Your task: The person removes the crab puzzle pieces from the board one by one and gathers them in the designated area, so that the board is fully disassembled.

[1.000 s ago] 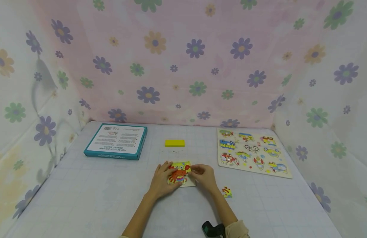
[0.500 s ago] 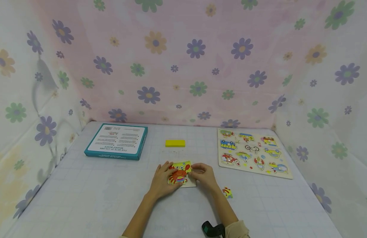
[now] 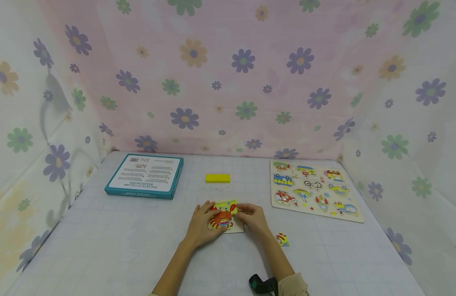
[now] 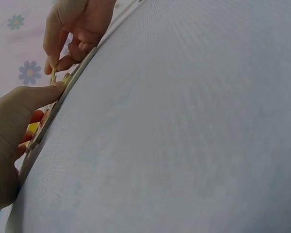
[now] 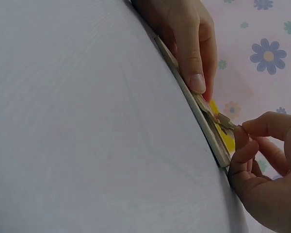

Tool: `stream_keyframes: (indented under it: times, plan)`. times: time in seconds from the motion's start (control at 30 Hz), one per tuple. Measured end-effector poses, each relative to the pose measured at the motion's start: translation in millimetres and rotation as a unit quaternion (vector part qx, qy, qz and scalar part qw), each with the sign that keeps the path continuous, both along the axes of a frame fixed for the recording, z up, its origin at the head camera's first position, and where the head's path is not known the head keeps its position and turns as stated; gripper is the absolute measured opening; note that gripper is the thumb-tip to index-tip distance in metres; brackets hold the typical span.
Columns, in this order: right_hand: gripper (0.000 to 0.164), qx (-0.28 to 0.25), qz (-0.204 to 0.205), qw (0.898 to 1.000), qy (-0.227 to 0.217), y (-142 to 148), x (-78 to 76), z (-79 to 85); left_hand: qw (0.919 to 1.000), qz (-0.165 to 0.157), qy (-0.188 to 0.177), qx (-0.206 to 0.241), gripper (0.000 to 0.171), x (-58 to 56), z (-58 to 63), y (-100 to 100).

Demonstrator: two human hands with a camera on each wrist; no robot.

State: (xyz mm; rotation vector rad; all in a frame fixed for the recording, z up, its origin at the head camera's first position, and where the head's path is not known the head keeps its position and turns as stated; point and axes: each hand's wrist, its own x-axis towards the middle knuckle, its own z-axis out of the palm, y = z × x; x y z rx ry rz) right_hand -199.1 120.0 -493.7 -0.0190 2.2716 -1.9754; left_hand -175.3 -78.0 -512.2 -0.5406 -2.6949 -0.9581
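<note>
A small crab jigsaw puzzle (image 3: pixel 222 217), red and yellow on a pale wooden board, lies on the table between both hands. Across its left side my left hand (image 3: pixel 203 224) rests, fingers extended over the picture and thumb pressing pieces near the lower edge. My right hand (image 3: pixel 253 218) pinches a puzzle piece (image 5: pixel 226 121) between thumb and index finger at the puzzle's right side. That piece is tilted above the board in the right wrist view. To the right of the right wrist lies a loose yellow-and-red puzzle piece (image 3: pixel 282 239).
A yellow block (image 3: pixel 217 178) sits beyond the puzzle. At the back left is a teal-edged box (image 3: pixel 144 176); a wooden vehicle puzzle board (image 3: pixel 316 189) lies at the right. A black device (image 3: pixel 262 284) is by the right sleeve.
Both hands stay at the puzzle almost unmoved. The right fingers shift very slightly with the pinched piece at the puzzle's right edge.
</note>
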Motion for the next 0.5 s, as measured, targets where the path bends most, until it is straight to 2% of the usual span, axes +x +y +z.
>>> stream_keyframes:
  times: [0.17,0.4,0.5]
  plan:
    - [0.029,-0.005,0.018,1.0,0.023,0.5,2.5,2.4,1.0,0.0,0.003,0.004,0.05,0.4,-0.1,-0.8]
    - [0.029,0.013,0.044,0.999,0.027,-0.5,14.8,31.1,1.0,0.0,0.004,0.002,0.051,0.2,0.0,-0.4]
    - [0.03,0.011,0.042,0.999,0.02,-0.8,16.6,36.0,1.0,0.0,0.005,0.0,0.05,0.3,0.1,0.1]
